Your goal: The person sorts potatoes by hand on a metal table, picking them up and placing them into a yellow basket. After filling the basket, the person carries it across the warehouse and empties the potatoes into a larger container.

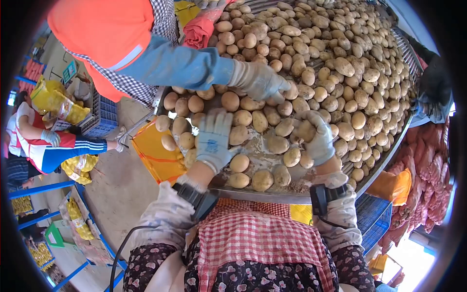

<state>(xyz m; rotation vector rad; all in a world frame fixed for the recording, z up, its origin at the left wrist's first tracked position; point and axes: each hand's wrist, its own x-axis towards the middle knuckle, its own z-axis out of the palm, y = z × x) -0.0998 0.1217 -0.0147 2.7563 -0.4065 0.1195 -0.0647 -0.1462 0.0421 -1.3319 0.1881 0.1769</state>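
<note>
An orange sack (150, 152) hangs beside the metal table (255, 150); next, the gloved left hand (214, 138) lies outstretched, fingers straight, among loose potatoes (239, 163), though what its palm covers is hidden. Farther right, the gloved right hand (319, 140) curls around a potato (305, 131).

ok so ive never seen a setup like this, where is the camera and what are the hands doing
There's no robot here: it's one picture, from a camera on a person's head looking forward and down. The wearer's gloved left hand rests with fingers spread over some potatoes. The gloved right hand curls around a single potato. Many more lie heaped across the metal table. A black device is strapped to each wrist. The other gloved hand, reaching in from the upper left, is a co-worker's.
</note>
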